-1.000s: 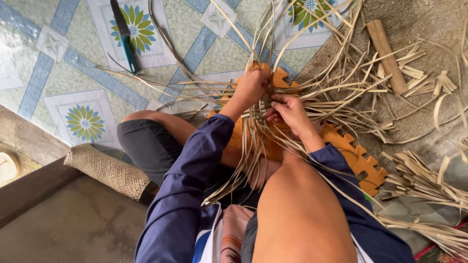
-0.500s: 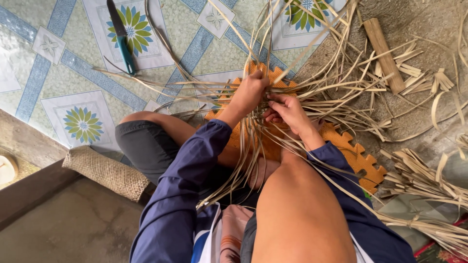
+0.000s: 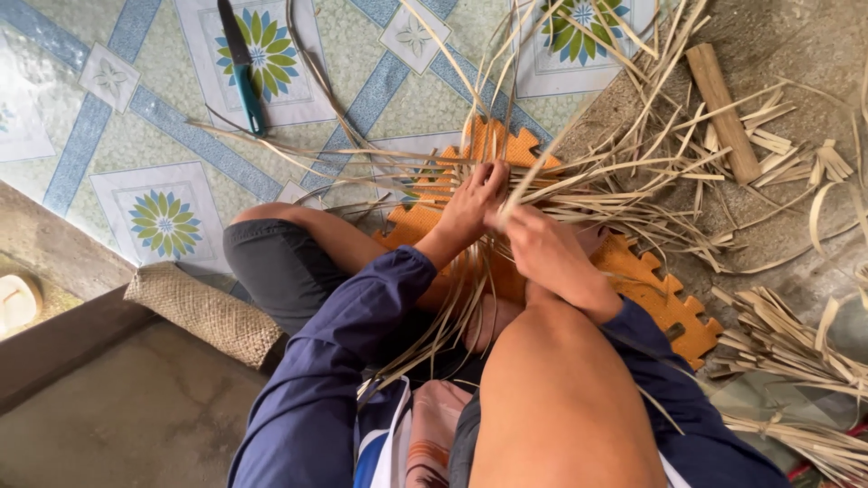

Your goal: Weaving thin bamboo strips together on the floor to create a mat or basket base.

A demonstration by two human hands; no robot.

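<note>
Between both hands (image 3: 506,221), seemingly fanned strips (image 3: 597,181)

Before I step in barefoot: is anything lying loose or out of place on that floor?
Yes. A knife lies bare on the tiled floor, apart from both hands. Loose strips are scattered at right around a wooden block.

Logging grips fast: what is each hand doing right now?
Left hand: closed on the bamboo strips.
Right hand: closed on the same strips.
</note>
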